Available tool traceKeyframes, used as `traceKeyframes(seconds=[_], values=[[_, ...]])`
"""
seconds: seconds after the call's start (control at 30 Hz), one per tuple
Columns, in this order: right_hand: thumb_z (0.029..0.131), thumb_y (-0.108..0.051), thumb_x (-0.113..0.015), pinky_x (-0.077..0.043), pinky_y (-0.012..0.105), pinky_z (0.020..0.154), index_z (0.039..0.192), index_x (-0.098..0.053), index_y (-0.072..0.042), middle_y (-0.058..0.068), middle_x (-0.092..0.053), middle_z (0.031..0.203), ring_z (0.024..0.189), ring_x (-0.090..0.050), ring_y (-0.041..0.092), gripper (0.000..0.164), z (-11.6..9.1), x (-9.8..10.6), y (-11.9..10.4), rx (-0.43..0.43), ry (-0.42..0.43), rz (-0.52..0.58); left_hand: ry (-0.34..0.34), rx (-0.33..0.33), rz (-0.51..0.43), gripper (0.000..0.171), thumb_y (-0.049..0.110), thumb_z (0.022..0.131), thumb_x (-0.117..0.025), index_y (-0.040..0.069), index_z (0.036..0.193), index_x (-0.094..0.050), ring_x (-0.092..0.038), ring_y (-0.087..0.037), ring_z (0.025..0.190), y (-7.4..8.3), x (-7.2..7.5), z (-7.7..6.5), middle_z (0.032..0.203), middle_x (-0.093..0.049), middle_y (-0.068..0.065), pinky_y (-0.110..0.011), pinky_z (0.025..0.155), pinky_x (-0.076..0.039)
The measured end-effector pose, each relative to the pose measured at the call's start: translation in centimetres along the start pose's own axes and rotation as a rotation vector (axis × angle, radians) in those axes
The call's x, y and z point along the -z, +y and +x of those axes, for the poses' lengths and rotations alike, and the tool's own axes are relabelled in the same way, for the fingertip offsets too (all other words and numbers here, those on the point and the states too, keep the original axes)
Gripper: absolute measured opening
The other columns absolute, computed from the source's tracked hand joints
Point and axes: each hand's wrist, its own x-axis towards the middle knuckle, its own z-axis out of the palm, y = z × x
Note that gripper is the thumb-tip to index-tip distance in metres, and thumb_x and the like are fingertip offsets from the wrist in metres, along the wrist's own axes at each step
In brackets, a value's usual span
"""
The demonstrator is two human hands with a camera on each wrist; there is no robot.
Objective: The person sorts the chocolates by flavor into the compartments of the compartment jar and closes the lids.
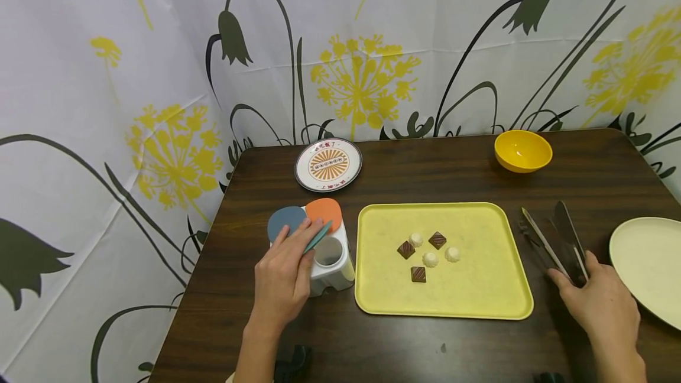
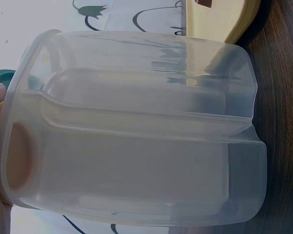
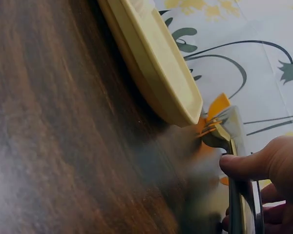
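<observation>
My left hand [image 1: 284,276] is over a storage box [image 1: 332,279] with round lids and pinches a raised teal lid [image 1: 319,236] beside an uncovered round opening. The box's translucent wall fills most of the left wrist view. Its blue lid [image 1: 284,221] and orange lid [image 1: 324,213] lie flat. At the right, my right hand [image 1: 603,297] grips cutlery low over the table: a knife [image 1: 566,223] and a fork [image 3: 217,139]. Whether a further slim piece lies between them I cannot tell. Between the hands, a yellow tray [image 1: 479,288] holds dark chocolates [image 1: 418,274] and cream-white sweets [image 1: 452,254].
A patterned plate [image 1: 328,164] sits at the back left of the dark wooden table [image 1: 425,347]. At the back right stands a yellow bowl [image 1: 523,151]. A cream plate [image 1: 651,265] lies just right of my right hand. A flower-printed cloth [image 1: 372,28] hangs behind.
</observation>
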Motion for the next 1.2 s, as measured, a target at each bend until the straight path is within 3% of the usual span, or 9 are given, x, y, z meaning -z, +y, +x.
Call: traceKeyframes(seconds=[0.27,0.47,0.63,0.73,0.83,0.9,1.03,1.2], values=[[0.092,-0.051,-0.060,-0.042,0.061,0.060,0.151,-0.029,-0.001,0.035,-0.047,0.109,0.093,-0.051,0.057,0.083,0.2,0.5,0.0,-0.064,-0.035,0.040,-0.007,0.006,0.001,0.040,0.017,0.099,-0.049,0.012,0.136,-0.060,-0.057,-0.020,0.124,-0.1,0.0,0.0,0.133,-0.061,0.001,-0.057,0.104,-0.039],[0.092,-0.051,-0.060,-0.043,0.058,0.053,0.152,-0.031,-0.005,0.028,-0.050,0.105,0.085,-0.054,0.053,0.080,-0.1,1.0,-0.5,-0.040,0.018,0.069,0.002,0.000,0.002,0.042,0.011,0.094,-0.053,0.011,0.135,-0.060,-0.057,-0.021,0.123,0.0,0.0,0.0,0.132,-0.062,0.001,-0.057,0.103,-0.040],[0.089,-0.050,-0.066,-0.042,0.050,0.053,0.151,-0.038,-0.014,0.025,-0.062,0.106,0.084,-0.059,0.048,0.078,-0.5,1.2,-1.3,0.032,0.088,0.125,0.002,-0.002,0.004,0.042,0.011,0.094,-0.053,0.011,0.135,-0.060,-0.058,-0.021,0.123,0.0,-0.1,0.0,0.132,-0.062,0.001,-0.057,0.103,-0.040],[0.087,-0.046,-0.071,-0.041,0.040,0.053,0.149,-0.043,-0.015,0.019,-0.069,0.107,0.075,-0.063,0.019,0.075,-0.7,1.1,-2.1,0.118,0.113,0.157,0.004,-0.004,0.005,0.044,0.009,0.092,-0.055,0.011,0.135,-0.060,-0.058,-0.021,0.123,-0.1,-0.1,0.0,0.132,-0.062,0.000,-0.057,0.102,-0.040],[0.086,-0.044,-0.073,-0.039,0.033,0.053,0.147,-0.047,-0.012,0.013,-0.071,0.106,0.066,-0.054,-0.004,0.073,-0.8,0.9,-3.1,0.208,0.113,0.162,0.004,-0.005,0.001,0.045,0.008,0.091,-0.056,0.011,0.135,-0.060,-0.058,-0.022,0.123,-0.1,-0.1,0.0,0.132,-0.062,0.000,-0.057,0.103,-0.040],[0.086,-0.043,-0.074,-0.039,0.032,0.054,0.145,-0.050,-0.011,0.011,-0.072,0.103,0.066,-0.055,-0.002,0.072,-0.9,0.8,-4.0,0.256,0.104,0.156,0.003,-0.004,-0.002,0.044,0.008,0.091,-0.056,0.011,0.135,-0.060,-0.058,-0.022,0.123,-0.1,-0.1,0.0,0.132,-0.062,0.000,-0.057,0.103,-0.040],[0.083,-0.043,-0.076,-0.038,0.033,0.053,0.138,-0.057,-0.010,0.005,-0.073,0.092,0.066,-0.060,0.016,0.067,-1.1,0.1,-5.8,0.337,0.082,0.151,0.003,-0.004,-0.003,0.043,0.009,0.092,-0.055,0.011,0.135,-0.060,-0.057,-0.022,0.123,-0.1,0.0,0.0,0.132,-0.062,0.000,-0.057,0.103,-0.040],[0.081,-0.044,-0.078,-0.035,0.031,0.050,0.130,-0.064,-0.012,-0.006,-0.070,0.082,0.060,-0.053,0.010,0.061,-1.3,-0.7,-7.5,0.423,0.039,0.135,0.016,-0.012,-0.005,0.040,0.013,0.096,-0.052,0.011,0.135,-0.061,-0.058,-0.022,0.122,0.0,0.0,0.1,0.132,-0.063,0.001,-0.057,0.102,-0.040]])
